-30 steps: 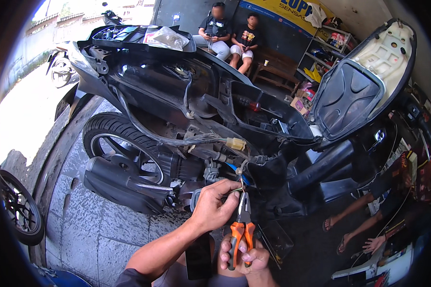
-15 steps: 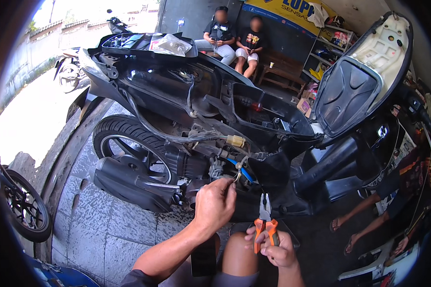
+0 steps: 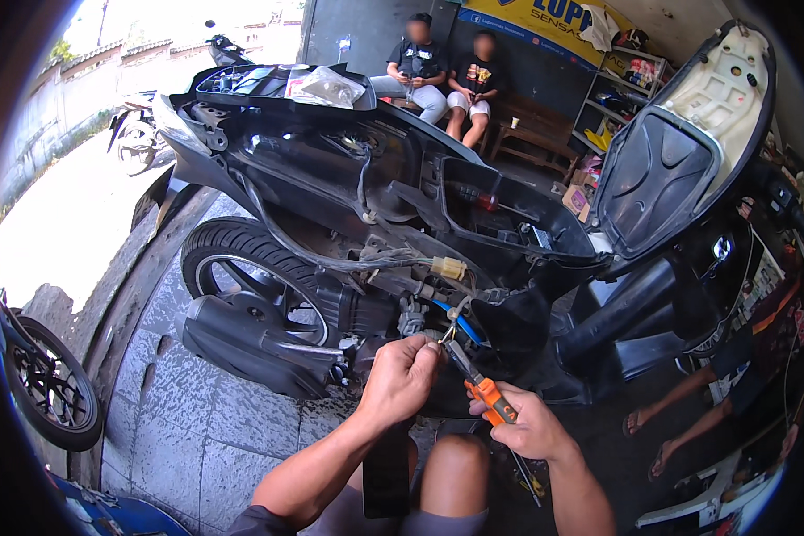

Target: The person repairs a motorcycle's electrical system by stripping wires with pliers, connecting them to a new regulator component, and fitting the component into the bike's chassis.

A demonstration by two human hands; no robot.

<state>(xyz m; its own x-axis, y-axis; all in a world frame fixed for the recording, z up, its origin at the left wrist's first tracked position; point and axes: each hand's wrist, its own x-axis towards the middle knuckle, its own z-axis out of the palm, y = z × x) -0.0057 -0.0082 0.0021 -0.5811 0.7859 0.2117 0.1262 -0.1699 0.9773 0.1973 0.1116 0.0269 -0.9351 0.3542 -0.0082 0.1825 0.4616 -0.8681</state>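
Wires (image 3: 450, 334), below centre: pinched in left grip (image 3: 400, 382), beside pliers (image 3: 491, 399) clasped in right grip (image 3: 533, 426); could snap under too hard a squeeze.

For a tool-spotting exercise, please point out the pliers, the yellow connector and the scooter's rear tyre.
Pliers (image 3: 489, 398): head view, orange handle.
Yellow connector (image 3: 448, 267): head view, housing.
Rear tyre (image 3: 248, 239): head view, upper tread.

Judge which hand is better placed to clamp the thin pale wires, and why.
Probably the right hand: it holds the orange-handled metal pliers, their tip close to the wires, while the left hand pinches them.
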